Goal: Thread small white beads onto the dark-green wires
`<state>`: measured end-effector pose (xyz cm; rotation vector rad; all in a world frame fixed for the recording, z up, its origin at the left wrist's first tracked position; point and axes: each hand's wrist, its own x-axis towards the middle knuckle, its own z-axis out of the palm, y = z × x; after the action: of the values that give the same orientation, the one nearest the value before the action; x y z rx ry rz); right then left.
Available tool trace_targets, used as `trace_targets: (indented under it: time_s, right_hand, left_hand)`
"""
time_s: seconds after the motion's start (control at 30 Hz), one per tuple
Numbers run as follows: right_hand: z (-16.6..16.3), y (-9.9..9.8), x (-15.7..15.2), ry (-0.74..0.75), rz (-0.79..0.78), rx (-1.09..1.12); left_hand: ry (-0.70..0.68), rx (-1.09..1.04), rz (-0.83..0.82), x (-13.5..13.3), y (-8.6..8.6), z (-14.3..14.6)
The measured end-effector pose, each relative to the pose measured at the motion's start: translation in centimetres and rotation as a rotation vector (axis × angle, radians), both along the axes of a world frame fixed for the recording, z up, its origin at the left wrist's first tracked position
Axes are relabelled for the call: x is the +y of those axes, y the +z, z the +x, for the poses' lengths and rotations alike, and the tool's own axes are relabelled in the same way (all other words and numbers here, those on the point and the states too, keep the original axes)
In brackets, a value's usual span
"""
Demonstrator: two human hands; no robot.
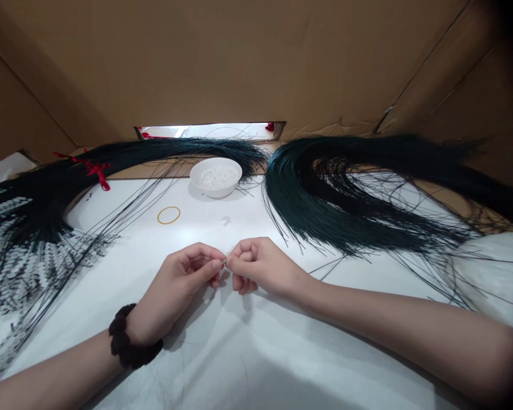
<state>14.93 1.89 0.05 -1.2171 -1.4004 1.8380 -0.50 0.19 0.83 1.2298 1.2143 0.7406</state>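
The left hand (183,285) and the right hand (260,267) meet fingertip to fingertip low over the middle of the desk (256,353). Each grip is a narrow pinch, thumb against forefinger, closed on the same tiny piece (224,263), which glints between them (too small to tell what it is). The other fingers of both hands are curled in. A dark scrunchie (130,341) sits on the left wrist.

Just beyond the hands, a small white bit (226,220) lies loose on the white cover, with a yellow rubber band (169,215) lying flat to its left. Farther back stands a white bowl (235,171) holding small white pieces. A left bundle (154,149) of dark green strands arcs behind the bowl, tied with a red ribbon (94,169). A right bundle (346,193) fans out across the desk's right side. A cardboard wall (239,57) closes off the back.
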Motion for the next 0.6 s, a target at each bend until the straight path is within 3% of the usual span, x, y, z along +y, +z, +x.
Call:
trace_targets:
  time_s: [0.6]
  right_hand:
    - [0.15,-0.12,0.06,0.016,0.008,0.008]
  left_hand:
    - [0.014,0.042,0.006,0.09,-0.08,0.07]
